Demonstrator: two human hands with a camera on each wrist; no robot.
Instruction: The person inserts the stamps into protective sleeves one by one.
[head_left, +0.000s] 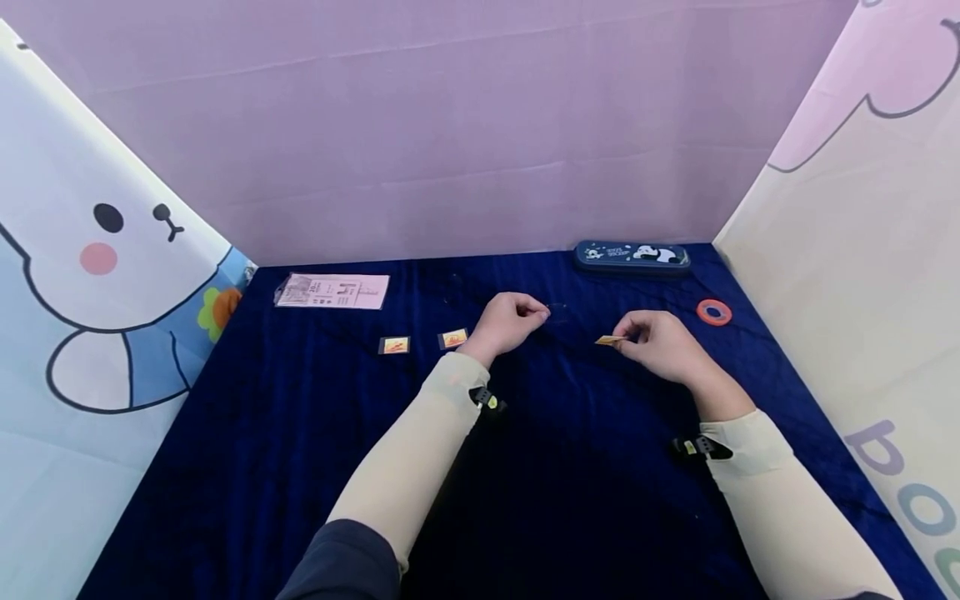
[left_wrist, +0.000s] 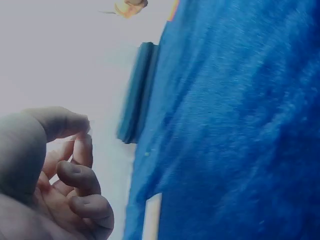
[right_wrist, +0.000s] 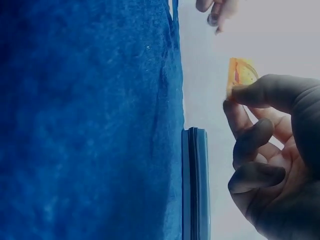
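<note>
Between its thumb and forefinger my left hand [head_left: 512,322] pinches a small clear plastic sleeve [head_left: 557,313], faint against the dark blue cloth. Its fingertips meet at the edge in the left wrist view, where the sleeve barely shows. My right hand [head_left: 662,343] pinches a small orange-and-yellow picture card [right_wrist: 242,74] by one edge, apart from the sleeve. Left of the left hand, a similar small card [head_left: 453,338] with a dark border lies close by the wrist. Another such card [head_left: 395,345] lies farther left, flat on the cloth.
A pink printed packet [head_left: 333,291] lies at the back left. At the back right is a dark blue pencil case [head_left: 632,257] with a panda on it. An orange ring-shaped roll [head_left: 714,312] lies right of the right hand. Fabric walls enclose the table's back and sides.
</note>
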